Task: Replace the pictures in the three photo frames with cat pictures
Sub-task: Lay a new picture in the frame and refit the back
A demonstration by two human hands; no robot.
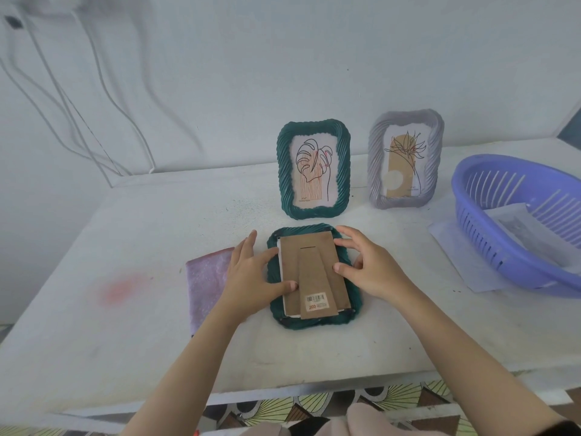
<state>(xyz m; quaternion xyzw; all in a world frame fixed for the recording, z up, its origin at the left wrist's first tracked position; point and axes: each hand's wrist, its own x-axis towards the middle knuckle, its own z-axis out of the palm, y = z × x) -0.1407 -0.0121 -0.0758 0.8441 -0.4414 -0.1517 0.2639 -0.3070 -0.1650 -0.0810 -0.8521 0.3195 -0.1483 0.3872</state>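
On the white worktop (125, 234), a lilac-blue slotted plastic basket (478, 240) sits at the right edge. Toward the back edge stand a dark green wavy-rimmed photo frame (313, 169) with a leaf drawing and a pale grey wavy-rimmed photo frame (405, 160) with a plant drawing. Near the front edge a second dark green frame (353, 291) lies face down, showing its brown cardboard backing (314, 256) with a barcode sticker (317, 302). The left hand (251, 275) and right hand (374, 269) rest on it, fingers loosely spread and pressing, neither one gripping
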